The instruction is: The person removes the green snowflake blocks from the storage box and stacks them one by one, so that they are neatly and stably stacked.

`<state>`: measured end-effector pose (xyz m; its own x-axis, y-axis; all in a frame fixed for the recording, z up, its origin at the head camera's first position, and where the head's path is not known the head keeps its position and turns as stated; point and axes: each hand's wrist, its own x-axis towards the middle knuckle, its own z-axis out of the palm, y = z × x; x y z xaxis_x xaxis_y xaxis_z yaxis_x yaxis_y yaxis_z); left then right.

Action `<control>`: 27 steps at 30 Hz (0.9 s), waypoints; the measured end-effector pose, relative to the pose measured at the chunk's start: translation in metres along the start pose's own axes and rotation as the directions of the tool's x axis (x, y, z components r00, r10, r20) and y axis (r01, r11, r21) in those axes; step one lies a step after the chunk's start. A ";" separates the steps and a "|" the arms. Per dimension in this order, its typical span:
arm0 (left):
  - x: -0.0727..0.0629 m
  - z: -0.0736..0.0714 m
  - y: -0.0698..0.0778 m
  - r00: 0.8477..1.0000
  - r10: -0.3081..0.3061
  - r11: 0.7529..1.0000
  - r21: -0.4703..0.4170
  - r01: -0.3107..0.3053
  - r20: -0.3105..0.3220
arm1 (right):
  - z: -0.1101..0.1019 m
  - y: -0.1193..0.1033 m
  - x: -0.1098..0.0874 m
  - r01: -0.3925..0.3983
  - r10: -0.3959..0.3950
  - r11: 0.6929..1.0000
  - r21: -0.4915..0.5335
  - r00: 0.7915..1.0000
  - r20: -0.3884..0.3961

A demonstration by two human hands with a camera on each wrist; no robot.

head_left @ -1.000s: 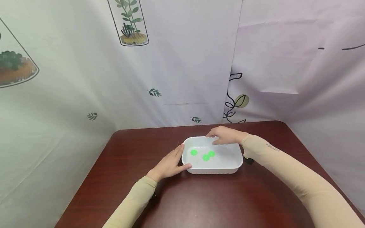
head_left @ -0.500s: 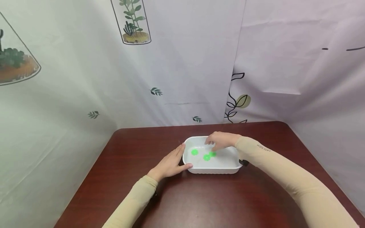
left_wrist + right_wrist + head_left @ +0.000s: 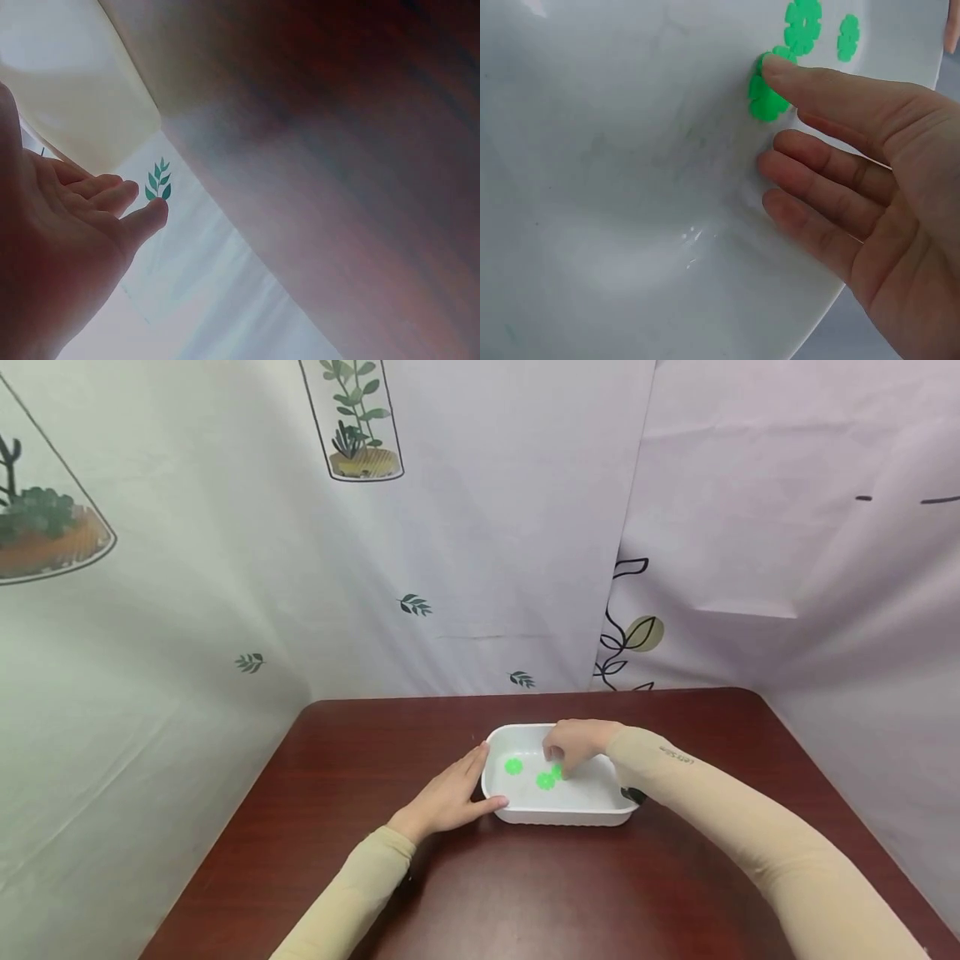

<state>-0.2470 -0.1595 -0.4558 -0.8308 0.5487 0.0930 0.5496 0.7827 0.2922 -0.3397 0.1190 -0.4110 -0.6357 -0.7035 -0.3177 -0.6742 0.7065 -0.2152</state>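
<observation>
A white rectangular basin [image 3: 562,817] sits on the table in the head view. Inside lie green flower-shaped plastic discs: one to the left [image 3: 513,766], a middle one [image 3: 545,781] and a right one [image 3: 557,772] partly covered by my right hand [image 3: 582,742]. In the right wrist view, the thumb tip of that hand overlaps the nearest green disc [image 3: 766,103]; its other fingers are bent loosely, apart from the thumb. My left hand [image 3: 444,795] rests against the basin's left side with straight fingers, its thumb across the near left rim. The left wrist view shows only this hand, table and cloth.
A dark red-brown table [image 3: 480,893] reaches back to a white curtain [image 3: 495,543] printed with plants. Light sleeves cover both arms. A small black object [image 3: 634,795] shows under the right sleeve by the basin's right rim.
My right hand has come down from above the far rim into the basin, to the right-hand disc. The left hand stays at the basin's left side. The head view has shifted slightly.
</observation>
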 end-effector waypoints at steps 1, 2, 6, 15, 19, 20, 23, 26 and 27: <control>0.000 0.000 0.000 1.000 -0.001 1.000 -0.004 0.001 0.001 | 0.000 -0.001 0.000 -0.005 0.005 1.000 0.003 1.000 0.003; 0.000 0.001 0.001 1.000 -0.001 1.000 -0.004 0.001 0.002 | 0.001 -0.001 0.000 -0.011 0.011 1.000 0.006 1.000 0.006; -0.001 0.001 0.002 1.000 -0.006 1.000 -0.019 0.006 0.007 | 0.004 -0.001 0.001 -0.031 0.031 0.999 0.016 0.999 0.023; -0.001 0.004 0.003 1.000 -0.009 1.000 -0.014 0.009 0.005 | 0.004 -0.002 0.001 -0.022 0.021 1.000 0.017 0.999 0.042; -0.001 0.004 0.002 1.000 -0.008 1.000 -0.014 0.008 0.000 | 0.002 -0.002 0.000 -0.038 0.037 0.999 0.024 0.998 0.045; 0.000 0.003 0.002 1.000 -0.009 1.000 -0.012 0.009 0.000 | 0.002 -0.001 0.000 -0.046 0.045 0.998 0.030 0.998 0.047; 0.000 0.002 0.002 1.000 -0.007 1.000 -0.012 0.007 -0.001 | 0.000 -0.001 -0.001 -0.061 0.059 0.997 0.051 0.997 0.049; 0.000 0.001 0.002 1.000 -0.009 1.000 -0.016 0.009 -0.001 | -0.002 -0.002 -0.003 -0.064 0.062 0.996 0.066 0.997 0.042; 0.000 0.000 0.002 1.000 -0.009 1.000 -0.020 0.009 -0.002 | -0.002 -0.002 -0.003 -0.064 0.062 0.996 0.066 0.997 0.039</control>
<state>-0.2462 -0.1575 -0.4556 -0.8359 0.5411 0.0926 0.5405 0.7815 0.3116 -0.3375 0.1197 -0.4076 -0.6610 -0.6550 -0.3661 -0.6059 0.7537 -0.2545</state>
